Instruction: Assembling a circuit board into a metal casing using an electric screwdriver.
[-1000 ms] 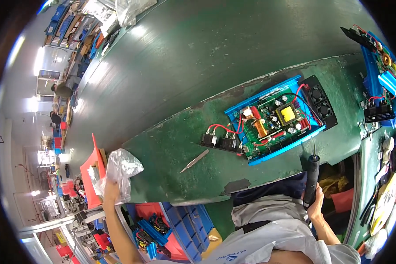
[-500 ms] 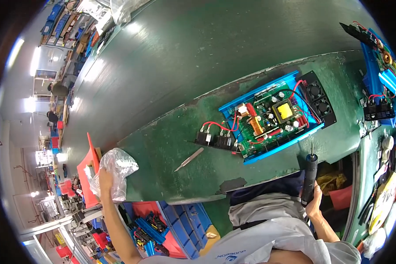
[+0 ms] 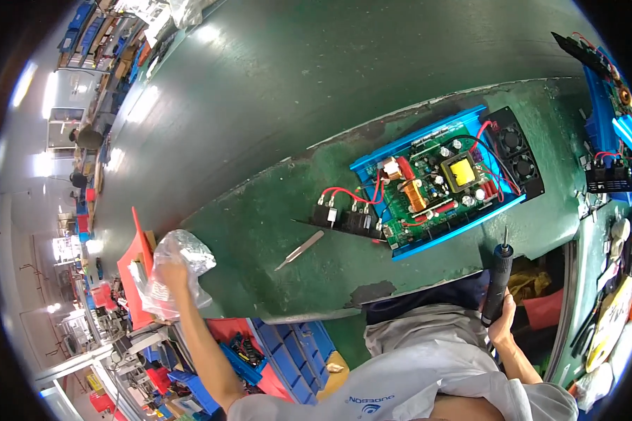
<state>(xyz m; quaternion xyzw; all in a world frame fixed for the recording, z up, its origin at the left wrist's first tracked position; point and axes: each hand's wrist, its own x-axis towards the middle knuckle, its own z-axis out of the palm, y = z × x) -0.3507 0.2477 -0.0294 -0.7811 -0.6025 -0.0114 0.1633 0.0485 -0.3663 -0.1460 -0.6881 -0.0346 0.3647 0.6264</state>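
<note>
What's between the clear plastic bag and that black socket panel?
In the head view, slender silvery tweezers lie on the green bench between the bag and the panel.

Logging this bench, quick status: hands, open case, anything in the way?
Left hand at clear plastic bag. Right hand gripping black screwdriver, tip up. Blue case open, board exposed. Tweezers lying between bag and case.

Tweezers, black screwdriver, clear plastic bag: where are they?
Tweezers (image 3: 302, 248), head view: middle of the body.
Black screwdriver (image 3: 498, 283), head view: the handle.
Clear plastic bag (image 3: 196, 258), head view: its crumpled right side.
</note>
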